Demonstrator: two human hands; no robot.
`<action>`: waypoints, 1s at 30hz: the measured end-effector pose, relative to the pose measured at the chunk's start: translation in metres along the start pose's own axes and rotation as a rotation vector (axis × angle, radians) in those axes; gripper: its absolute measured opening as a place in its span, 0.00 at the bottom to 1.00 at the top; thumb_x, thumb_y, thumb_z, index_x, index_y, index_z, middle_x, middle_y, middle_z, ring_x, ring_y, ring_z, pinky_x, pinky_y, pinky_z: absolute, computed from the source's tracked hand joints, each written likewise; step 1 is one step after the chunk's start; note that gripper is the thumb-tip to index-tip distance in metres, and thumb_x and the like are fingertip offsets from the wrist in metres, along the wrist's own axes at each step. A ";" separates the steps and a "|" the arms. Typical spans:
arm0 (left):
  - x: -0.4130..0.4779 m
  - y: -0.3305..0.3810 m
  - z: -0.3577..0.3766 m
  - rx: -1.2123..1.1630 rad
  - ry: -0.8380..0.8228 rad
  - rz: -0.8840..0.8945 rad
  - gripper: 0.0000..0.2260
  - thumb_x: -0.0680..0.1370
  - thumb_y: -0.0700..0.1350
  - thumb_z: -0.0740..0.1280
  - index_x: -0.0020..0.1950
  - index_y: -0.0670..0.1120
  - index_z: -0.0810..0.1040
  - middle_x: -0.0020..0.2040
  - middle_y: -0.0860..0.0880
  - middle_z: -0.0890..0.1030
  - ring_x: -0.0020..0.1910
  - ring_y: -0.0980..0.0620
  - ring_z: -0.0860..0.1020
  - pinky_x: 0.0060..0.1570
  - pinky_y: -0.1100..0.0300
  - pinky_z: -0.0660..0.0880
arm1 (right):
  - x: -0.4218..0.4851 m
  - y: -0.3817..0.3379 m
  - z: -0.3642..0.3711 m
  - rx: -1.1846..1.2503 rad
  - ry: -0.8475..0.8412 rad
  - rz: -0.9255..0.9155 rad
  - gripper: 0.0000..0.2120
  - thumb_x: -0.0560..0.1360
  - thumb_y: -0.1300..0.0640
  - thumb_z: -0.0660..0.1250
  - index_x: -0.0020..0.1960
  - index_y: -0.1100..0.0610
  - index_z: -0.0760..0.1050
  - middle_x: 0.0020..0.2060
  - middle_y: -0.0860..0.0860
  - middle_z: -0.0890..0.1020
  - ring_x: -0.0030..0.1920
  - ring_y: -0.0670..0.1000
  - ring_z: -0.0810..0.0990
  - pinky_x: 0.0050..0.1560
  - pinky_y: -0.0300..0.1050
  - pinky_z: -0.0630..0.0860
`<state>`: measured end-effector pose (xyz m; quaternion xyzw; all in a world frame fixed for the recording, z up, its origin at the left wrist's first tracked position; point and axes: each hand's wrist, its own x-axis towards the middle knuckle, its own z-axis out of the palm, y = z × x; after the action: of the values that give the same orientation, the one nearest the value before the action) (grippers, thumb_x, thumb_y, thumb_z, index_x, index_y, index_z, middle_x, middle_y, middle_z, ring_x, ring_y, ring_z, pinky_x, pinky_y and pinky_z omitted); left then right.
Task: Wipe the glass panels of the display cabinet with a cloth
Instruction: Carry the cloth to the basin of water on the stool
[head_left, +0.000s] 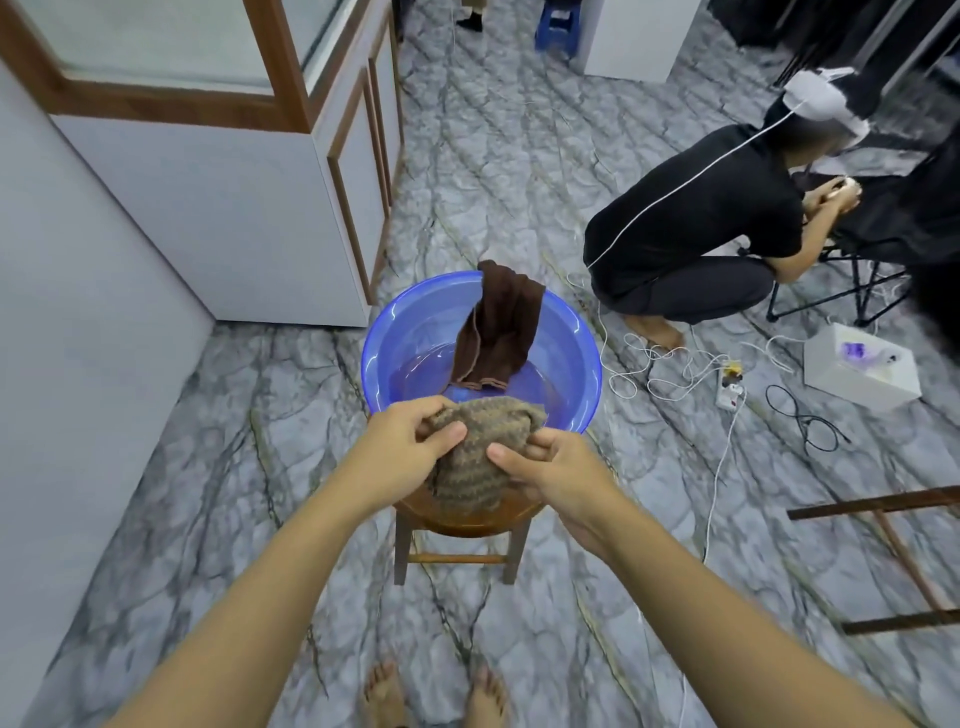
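1. The left hand (410, 441) grips one end of a tan, ribbed cloth (475, 457), thumb pressed over the top and fingers curled under it.
2. The right hand (545, 467) clasps the other end, so the cloth is bunched tightly between both hands, just above the near rim of the basin.
3. The blue plastic basin (384, 364) sits on a small wooden stool (457, 540) and holds a shallow pool of water. A dark brown cloth (498, 322) hangs over its far rim with its lower end dipping into the water.
4. The step in hand looks like preparing the cloth, probably wringing or folding it over the basin; no wiping has begun.
5. The display cabinet (218, 208) stands well apart to the left, its glass panels (156, 41) framed in brown wood at the upper left.
6. Next, I judge, the cloth should be gathered into one hand as a flat pad, then carried up and left to the nearest glass panel, which means turning away from the stool.
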<state>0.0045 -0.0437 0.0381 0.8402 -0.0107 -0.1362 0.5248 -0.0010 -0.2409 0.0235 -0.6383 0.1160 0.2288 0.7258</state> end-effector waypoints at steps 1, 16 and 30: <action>-0.001 0.000 -0.002 0.062 0.030 0.010 0.03 0.81 0.45 0.69 0.49 0.49 0.82 0.42 0.51 0.85 0.44 0.55 0.82 0.49 0.60 0.75 | -0.001 0.002 -0.001 -0.039 0.016 -0.013 0.07 0.75 0.63 0.73 0.53 0.61 0.81 0.48 0.56 0.87 0.49 0.53 0.86 0.49 0.46 0.84; 0.002 -0.006 -0.017 -0.059 -0.117 -0.171 0.12 0.84 0.48 0.63 0.42 0.46 0.72 0.43 0.53 0.72 0.43 0.52 0.71 0.49 0.56 0.68 | -0.016 -0.021 0.001 -0.371 -0.043 -0.007 0.09 0.78 0.57 0.72 0.57 0.52 0.78 0.42 0.54 0.87 0.31 0.48 0.82 0.29 0.41 0.77; -0.008 -0.013 -0.023 -0.368 -0.062 -0.202 0.17 0.67 0.54 0.73 0.48 0.43 0.80 0.47 0.43 0.84 0.48 0.48 0.79 0.56 0.58 0.76 | -0.019 -0.006 -0.018 -0.225 -0.011 0.057 0.12 0.78 0.63 0.70 0.61 0.58 0.77 0.45 0.53 0.85 0.33 0.49 0.78 0.22 0.38 0.67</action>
<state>0.0005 -0.0159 0.0377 0.7224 0.0826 -0.2135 0.6525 -0.0124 -0.2621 0.0351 -0.7110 0.1037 0.2643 0.6434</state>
